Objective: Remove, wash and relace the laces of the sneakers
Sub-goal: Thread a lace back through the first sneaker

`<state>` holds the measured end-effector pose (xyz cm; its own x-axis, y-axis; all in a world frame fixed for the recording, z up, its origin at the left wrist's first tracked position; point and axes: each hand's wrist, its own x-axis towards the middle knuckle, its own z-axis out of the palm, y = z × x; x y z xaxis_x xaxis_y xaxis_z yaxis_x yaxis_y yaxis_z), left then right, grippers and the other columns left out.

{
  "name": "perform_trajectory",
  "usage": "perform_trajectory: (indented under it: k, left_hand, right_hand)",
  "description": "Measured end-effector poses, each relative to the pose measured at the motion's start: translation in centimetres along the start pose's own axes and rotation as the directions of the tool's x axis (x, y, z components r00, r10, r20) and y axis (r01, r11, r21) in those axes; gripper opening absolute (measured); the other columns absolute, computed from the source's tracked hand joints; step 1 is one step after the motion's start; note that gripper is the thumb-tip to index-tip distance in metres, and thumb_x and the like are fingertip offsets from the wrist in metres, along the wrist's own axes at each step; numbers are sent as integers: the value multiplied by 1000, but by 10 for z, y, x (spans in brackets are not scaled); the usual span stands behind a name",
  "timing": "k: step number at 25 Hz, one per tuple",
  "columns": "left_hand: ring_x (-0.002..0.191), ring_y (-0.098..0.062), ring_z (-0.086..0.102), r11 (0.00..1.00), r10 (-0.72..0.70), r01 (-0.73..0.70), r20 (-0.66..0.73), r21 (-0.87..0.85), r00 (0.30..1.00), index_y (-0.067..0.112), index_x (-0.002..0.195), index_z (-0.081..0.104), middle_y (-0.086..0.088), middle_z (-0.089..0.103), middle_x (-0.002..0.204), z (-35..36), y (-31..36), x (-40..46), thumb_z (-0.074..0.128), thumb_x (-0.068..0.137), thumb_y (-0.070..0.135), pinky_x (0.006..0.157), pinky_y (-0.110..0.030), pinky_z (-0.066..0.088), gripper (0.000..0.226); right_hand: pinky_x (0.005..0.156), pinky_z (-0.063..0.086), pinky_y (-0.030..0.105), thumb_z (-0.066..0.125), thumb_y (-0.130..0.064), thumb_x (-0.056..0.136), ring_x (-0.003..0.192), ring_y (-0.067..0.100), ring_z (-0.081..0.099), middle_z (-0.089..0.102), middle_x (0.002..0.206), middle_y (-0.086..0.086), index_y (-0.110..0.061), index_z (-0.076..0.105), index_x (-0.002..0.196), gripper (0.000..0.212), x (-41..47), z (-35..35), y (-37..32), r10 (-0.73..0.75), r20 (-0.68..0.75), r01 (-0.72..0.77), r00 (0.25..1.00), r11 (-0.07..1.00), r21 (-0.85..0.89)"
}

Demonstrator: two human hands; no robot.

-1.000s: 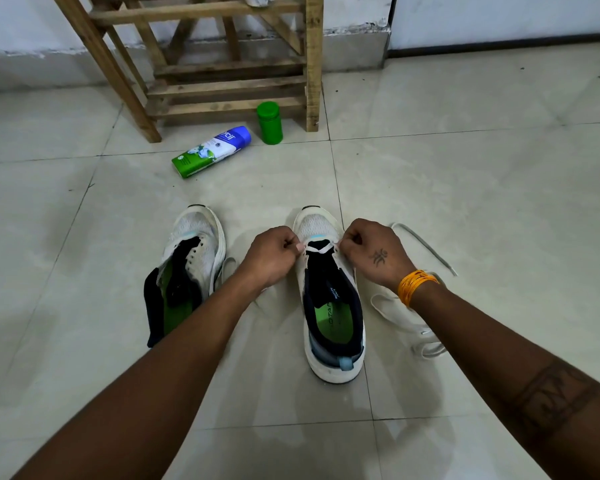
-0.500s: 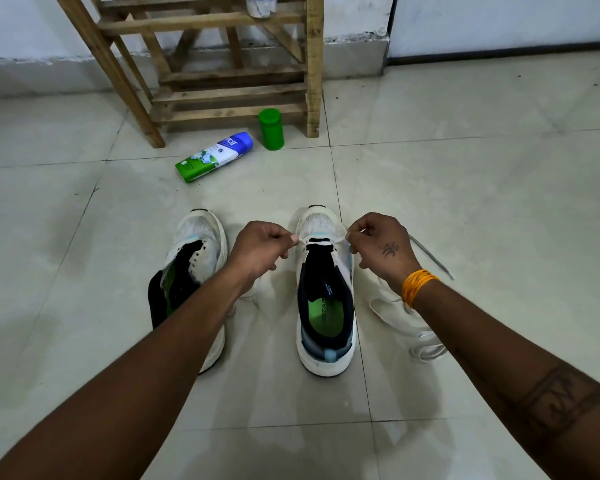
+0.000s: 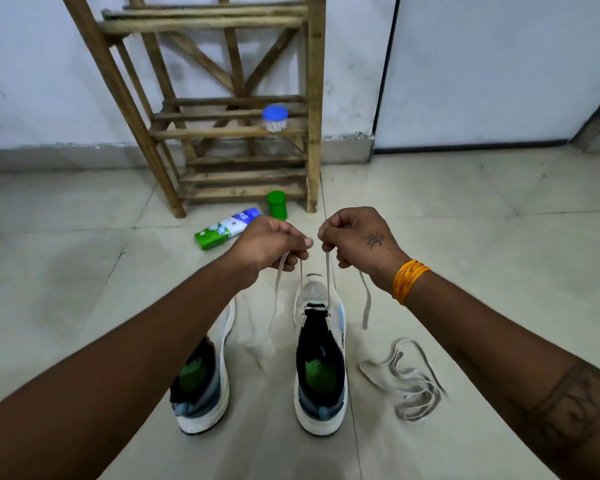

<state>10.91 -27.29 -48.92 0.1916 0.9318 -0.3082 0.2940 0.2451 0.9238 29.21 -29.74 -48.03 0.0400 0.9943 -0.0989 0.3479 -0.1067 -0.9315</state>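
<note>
With the heel of the right-hand sneaker nearest the camera and its toe pointing to 12 o'clock, the shoe's long axis ran straight away from the person, parallel to the second sneaker at its 9 o'clock. A loose lace lay coiled on the tiled floor at the shoe's 3 o'clock, just beside it and apart from both hands.

Beyond and above the toe, both hands were raised. The left hand pinched one run of the threaded lace between thumb and curled fingers; the right hand pinched the other run likewise. The two runs dropped from the fingers toward 6 o'clock and converged on the front eyelets, just behind the toe. One free tail hung at 5 o'clock below the right hand, the other at 7 o'clock below the left. The hands sat near each other, level, about equally far from the eyelets.

Judgement: relacing of this sneaker stood at its first row, ends being evened. The next crossing would likely send each tip down and back toward the tongue.

Farther off: a green-and-white tube lying flat at 11 o'clock, a green container upright at 12, and behind them a wooden rack holding a blue-lidded jar.
</note>
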Motion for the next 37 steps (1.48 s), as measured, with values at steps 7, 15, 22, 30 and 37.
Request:
perform_trajectory:
  k: [7, 15, 22, 30, 37]
  left_hand:
    - [58, -14, 65, 996, 44, -41, 40, -73, 998, -1, 97, 73, -15, 76, 83, -18, 96, -15, 76, 89, 10, 61, -28, 60, 14]
    - [63, -18, 71, 975, 147, -144, 6, -170, 989, 1, 97, 72, -16, 76, 83, -32, 178, -40, 67, 96, 8, 63, -31, 63, 9]
    - [68, -19, 73, 931, 239, -217, 42, -292, 970, -4, 112, 70, -18, 76, 87, -46, 221, -58, 50, 100, -1, 72, -35, 65, 23]
    - [77, -25, 76, 895, 370, -338, 62, -292, 927, -4, 112, 68, -24, 76, 96, -56, 248, -74, 45, 95, -14, 73, -36, 65, 30]
    - [68, -20, 70, 852, 514, -519, -81, -71, 854, 2, 101, 72, -17, 76, 87, -51, 243, -75, 70, 96, 9, 68, -32, 64, 8]
  right_hand:
    - [51, 50, 26, 67, -11, 92, 53, 15, 52, 70, 73, 9, 3, 71, 91, 14, 1, -33, -80, -49, -15, 49, 999, 998, 48]
    - [52, 51, 27, 70, -12, 91, 52, 15, 53, 70, 72, 6, 5, 70, 98, 19, -7, -64, -155, -97, -44, 101, 994, 988, 115]
    - [53, 51, 27, 71, -12, 91, 54, 14, 52, 70, 71, 5, 8, 69, 102, 23, -16, -90, -208, -178, -43, 182, 983, 974, 138]
    - [73, 60, 39, 56, -11, 95, 75, 24, 67, 74, 88, 16, 5, 73, 106, 26, -23, -108, -240, -211, 22, 189, 977, 912, 365]
    - [71, 63, 37, 75, -10, 91, 76, 23, 72, 77, 92, 18, -2, 75, 103, 15, -27, -106, -230, -350, -29, 343, 936, 892, 293]
